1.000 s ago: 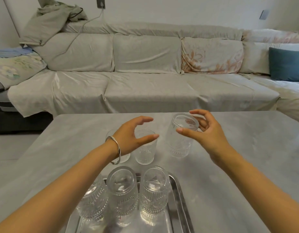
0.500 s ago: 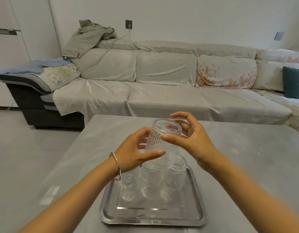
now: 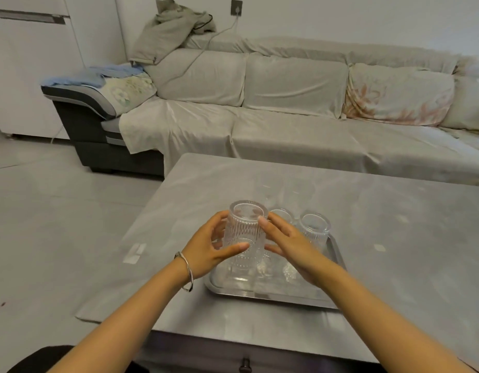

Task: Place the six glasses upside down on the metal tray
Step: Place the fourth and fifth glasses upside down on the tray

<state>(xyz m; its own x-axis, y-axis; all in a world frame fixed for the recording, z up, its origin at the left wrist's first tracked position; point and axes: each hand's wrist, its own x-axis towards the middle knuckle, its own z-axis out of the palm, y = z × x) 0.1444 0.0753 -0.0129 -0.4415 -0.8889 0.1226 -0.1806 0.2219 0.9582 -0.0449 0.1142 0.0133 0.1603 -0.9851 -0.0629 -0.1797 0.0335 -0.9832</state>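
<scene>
A ribbed clear glass point(image 3: 245, 232) is upside down, base up, over the left part of the metal tray point(image 3: 262, 296). My left hand point(image 3: 208, 250) grips its left side and my right hand point(image 3: 288, 244) presses against its right side. Whether its rim touches the tray I cannot tell. Two more glasses stand inverted on the tray, one point(image 3: 315, 227) at the right and one point(image 3: 282, 215) partly hidden behind my right hand. Two faint, blurred glasses point(image 3: 282, 191) stand on the table beyond the tray.
The tray lies near the front of a grey table point(image 3: 394, 238). The table's left edge and front-left corner are close to my left forearm. A long covered sofa point(image 3: 286, 130) runs behind the table. Pale tape point(image 3: 134, 253) marks the table's left side.
The glass has come down and to the left, from above the inverted glasses to the tray's left part. Both hands stayed on it. My view has pulled back and turned left.
</scene>
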